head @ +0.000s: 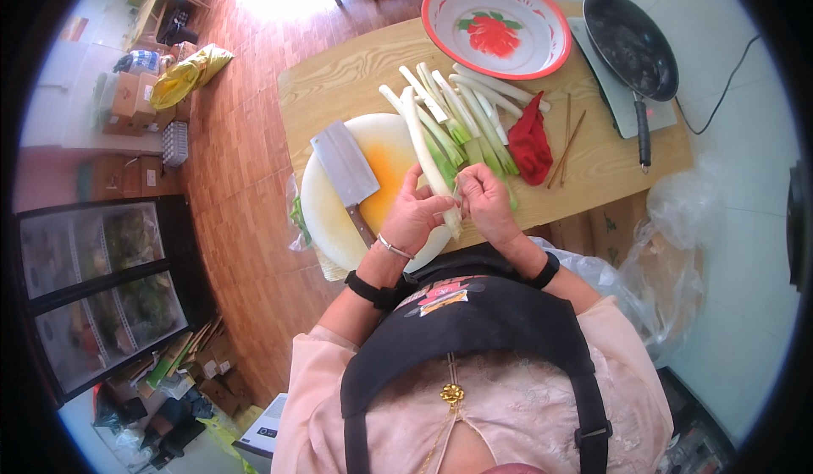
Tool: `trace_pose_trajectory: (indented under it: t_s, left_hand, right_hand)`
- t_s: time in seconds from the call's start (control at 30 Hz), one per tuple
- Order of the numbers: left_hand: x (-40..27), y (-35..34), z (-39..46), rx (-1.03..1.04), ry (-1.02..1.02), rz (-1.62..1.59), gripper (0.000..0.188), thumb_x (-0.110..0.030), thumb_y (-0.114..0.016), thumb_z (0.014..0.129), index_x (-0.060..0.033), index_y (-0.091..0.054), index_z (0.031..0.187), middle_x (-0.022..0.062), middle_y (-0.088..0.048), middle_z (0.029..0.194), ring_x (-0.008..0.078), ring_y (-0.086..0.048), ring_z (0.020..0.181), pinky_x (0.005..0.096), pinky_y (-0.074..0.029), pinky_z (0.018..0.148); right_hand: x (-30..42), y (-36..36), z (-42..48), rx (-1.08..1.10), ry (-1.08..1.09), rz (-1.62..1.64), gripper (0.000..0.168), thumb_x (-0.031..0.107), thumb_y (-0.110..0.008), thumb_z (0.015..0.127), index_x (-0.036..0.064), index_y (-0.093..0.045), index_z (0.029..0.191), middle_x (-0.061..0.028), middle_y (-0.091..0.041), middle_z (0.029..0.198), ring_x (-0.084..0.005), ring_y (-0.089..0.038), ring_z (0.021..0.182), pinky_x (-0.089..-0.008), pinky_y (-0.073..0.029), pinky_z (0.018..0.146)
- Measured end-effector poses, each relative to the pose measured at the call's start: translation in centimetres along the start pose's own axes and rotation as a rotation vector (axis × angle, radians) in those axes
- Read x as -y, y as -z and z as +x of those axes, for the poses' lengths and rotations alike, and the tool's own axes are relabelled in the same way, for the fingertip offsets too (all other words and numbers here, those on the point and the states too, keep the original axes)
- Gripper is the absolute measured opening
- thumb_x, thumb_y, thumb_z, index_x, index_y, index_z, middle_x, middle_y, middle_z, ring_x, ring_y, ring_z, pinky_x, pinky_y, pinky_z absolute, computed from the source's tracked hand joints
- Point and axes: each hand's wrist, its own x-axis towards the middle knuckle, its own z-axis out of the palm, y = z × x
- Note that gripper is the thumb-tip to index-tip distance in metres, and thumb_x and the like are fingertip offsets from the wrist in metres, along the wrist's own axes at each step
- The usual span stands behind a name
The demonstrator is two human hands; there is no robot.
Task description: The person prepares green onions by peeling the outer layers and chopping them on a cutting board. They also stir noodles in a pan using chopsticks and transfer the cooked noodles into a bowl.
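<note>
My left hand holds a long scallion stalk near its lower end, over the right side of a round white cutting board. The fingers of my right hand are pinched together at the stalk's side, on what looks like a thin strip of its skin. A cleaver with a wooden handle lies flat on the board, left of my hands. Several more scallion stalks lie in a heap beyond my hands. A red cloth is crumpled to the right of the heap.
An enamel basin with a red rim stands at the wooden table's far edge. To the right, a black frying pan rests on a cooktop. A pair of chopsticks lies beside the cloth. Plastic bags hang near the table's right side.
</note>
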Motion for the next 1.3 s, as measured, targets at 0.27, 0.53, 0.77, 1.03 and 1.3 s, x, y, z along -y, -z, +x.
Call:
trace_pose_trajectory:
  t_s: [0.27, 0.53, 0.77, 1.03, 1.3]
  left_hand:
    - [1.0, 1.7, -0.5, 0.076, 0.078, -0.071, 0.052, 0.005, -0.062, 0.087, -0.0002, -0.047, 0.137, 0.0112, -0.062, 0.109, 0.0217, -0.065, 0.093, 0.0416, -0.059, 0.083]
    - [1.0, 6.0, -3.9, -0.071, 0.069, 0.071, 0.049, 0.002, -0.063, 0.088, -0.0023, -0.052, 0.136, 0.0085, -0.063, 0.097, 0.0188, -0.065, 0.084, 0.0348, -0.057, 0.074]
    - [0.7, 4.1, -2.9, -0.196, -0.040, 0.045, 0.051, 0.000, -0.062, 0.089, -0.0031, -0.048, 0.139, 0.0058, -0.062, 0.090, 0.0135, -0.060, 0.070, 0.0262, -0.049, 0.058]
    - [-0.3, 2.2, -3.5, -0.092, 0.087, 0.081, 0.037, -0.021, -0.050, 0.101, -0.0010, -0.052, 0.132, 0.0056, -0.060, 0.081, 0.0093, -0.050, 0.057, 0.0207, -0.038, 0.048]
    - [-0.8, 5.5, -3.3, -0.225, -0.057, 0.040, 0.042, -0.030, -0.043, 0.105, 0.0006, -0.050, 0.132, 0.0032, -0.053, 0.077, 0.0098, -0.044, 0.055, 0.0226, -0.034, 0.047]
  right_hand:
    - [4.0, 1.0, 2.1, -0.067, -0.297, 0.679, 0.016, 0.020, -0.051, 0.104, 0.007, -0.056, 0.094, -0.0034, -0.060, 0.078, -0.0125, -0.057, 0.063, -0.0269, -0.048, 0.059]
    - [6.8, 9.6, 7.8, -0.276, 0.125, 0.836, 0.013, 0.015, -0.054, 0.101, 0.005, -0.056, 0.094, -0.0020, -0.052, 0.071, -0.0143, -0.049, 0.061, -0.0288, -0.043, 0.057]
    - [2.8, 5.6, 3.9, 0.115, -0.164, 0.254, 0.026, 0.018, -0.048, 0.100, 0.004, -0.058, 0.120, 0.0003, -0.051, 0.065, -0.0097, -0.049, 0.055, -0.0236, -0.038, 0.050]
    - [3.3, 2.4, 4.4, 0.524, -0.477, 0.245, 0.042, 0.039, -0.057, 0.100, 0.004, -0.060, 0.123, 0.0010, -0.050, 0.063, -0.0068, -0.044, 0.046, -0.0227, -0.035, 0.044]
    - [9.4, 7.4, 2.8, 0.628, -0.516, 0.560, 0.032, 0.029, -0.054, 0.102, 0.004, -0.057, 0.082, 0.0042, -0.042, 0.054, -0.0040, -0.032, 0.041, -0.0202, -0.025, 0.038]
